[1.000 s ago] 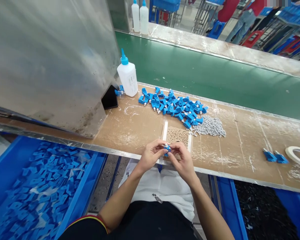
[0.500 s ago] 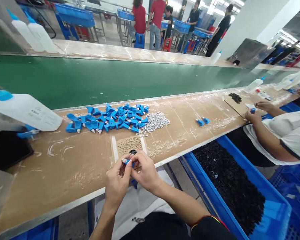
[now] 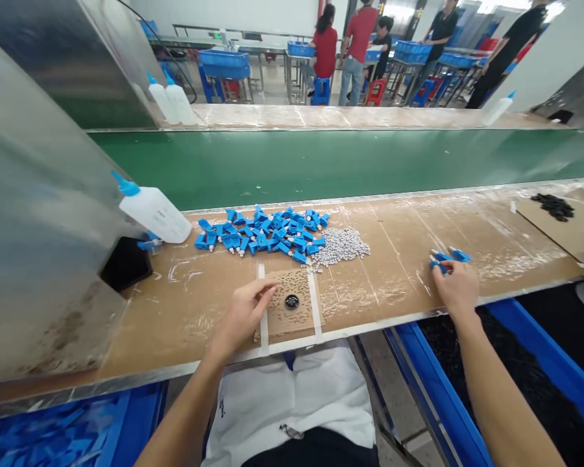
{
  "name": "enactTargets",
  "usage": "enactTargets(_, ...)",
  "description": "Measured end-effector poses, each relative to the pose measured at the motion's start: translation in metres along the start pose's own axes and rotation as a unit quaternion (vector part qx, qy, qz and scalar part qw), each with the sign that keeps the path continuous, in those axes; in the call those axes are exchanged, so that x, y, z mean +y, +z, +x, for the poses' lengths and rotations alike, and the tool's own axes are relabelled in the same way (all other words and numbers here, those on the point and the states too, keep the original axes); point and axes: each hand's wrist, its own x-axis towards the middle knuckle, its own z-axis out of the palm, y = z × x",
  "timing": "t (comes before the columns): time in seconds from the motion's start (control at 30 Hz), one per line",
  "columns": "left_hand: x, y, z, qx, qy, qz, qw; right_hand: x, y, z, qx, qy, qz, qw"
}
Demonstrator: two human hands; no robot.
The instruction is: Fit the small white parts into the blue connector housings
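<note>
My right hand (image 3: 456, 288) reaches to the right side of the bench, its fingers closed on a small blue plastic piece (image 3: 438, 266) with a white tip. Right beside it lie other such blue pieces (image 3: 460, 255). Over the left edge of a speckled cardboard pad (image 3: 299, 321), my left hand (image 3: 250, 310) hovers with thumb and forefinger drawn close together; whether a small part sits between them cannot be seen. A small round black dish (image 3: 291, 301) rests on the pad. Behind it are a heap of blue pieces (image 3: 267, 232) and a pile of small grey-white parts (image 3: 343, 246).
A white bottle with a blue nozzle (image 3: 156, 213) leans by a metal housing (image 3: 43, 214) at left. The green conveyor belt (image 3: 321, 159) runs behind the bench. Blue bins (image 3: 418, 363) stand below the bench edge. At far right, black parts (image 3: 552, 207) lie on a board.
My hands have come apart: the right has carried a blue piece far right to the others there, while the left has stayed near the pad. The view has turned and levelled.
</note>
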Motion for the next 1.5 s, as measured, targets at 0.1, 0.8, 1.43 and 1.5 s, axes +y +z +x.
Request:
enactTargets(0.1, -0.005, 0.012, 0.043, -0.067, 0.126, 0.118, 0.983, 0.008, 0.003, 0.005, 0.043, -0.037, -0.055, 0.997)
enactTargets(0.8, -0.003, 0.003, 0.000, 0.054, -0.091, -0.006, 0.994, -0.157, 0.093, -0.077, -0.258, -0.257, 0.116, 0.924)
enactTargets(1.43, -0.040, -0.006, -0.056, 0.247, -0.171, -0.453, 0.840, -0.171, 0.072, -0.050, -0.395, -0.356, 0.041, 0.846)
enactTargets(1.5, -0.043, -0.006, -0.057, 0.251, -0.169, -0.462, 0.834, -0.166, 0.070, -0.056, -0.379, -0.314, 0.061, 0.868)
